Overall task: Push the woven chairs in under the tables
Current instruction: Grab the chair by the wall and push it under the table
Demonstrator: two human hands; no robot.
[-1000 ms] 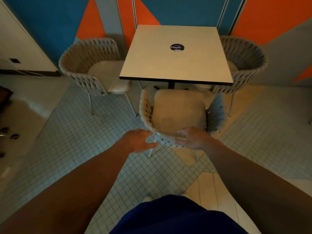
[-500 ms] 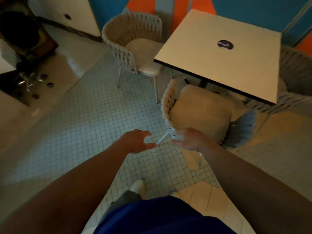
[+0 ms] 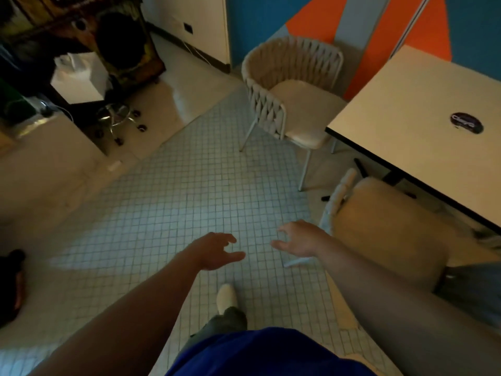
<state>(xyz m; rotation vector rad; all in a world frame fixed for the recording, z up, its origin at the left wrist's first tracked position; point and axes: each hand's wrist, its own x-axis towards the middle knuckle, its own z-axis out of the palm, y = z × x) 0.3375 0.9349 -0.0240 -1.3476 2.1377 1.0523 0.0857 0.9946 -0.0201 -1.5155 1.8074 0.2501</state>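
A pale square table [image 3: 423,109] with a dark round sticker fills the right side. One beige woven chair [image 3: 385,234] stands at its near edge, seat partly under the tabletop. A second woven chair [image 3: 287,85] stands at the table's left side, its seat mostly out from under it. My left hand [image 3: 214,251] hovers over the tiled floor, fingers spread, holding nothing. My right hand [image 3: 298,240] is just left of the near chair's back, fingers apart, not touching it.
A stool on chrome castors [image 3: 118,119] and a white box [image 3: 80,77] stand at the upper left beside a dark cabinet [image 3: 89,31]. The small-tiled floor [image 3: 176,199] stretches between them and the chairs. My foot [image 3: 226,297] is below my hands.
Both hands have let go of the near chair's back and come away to the left. The view has swung left, so the table and chairs now sit at the right.
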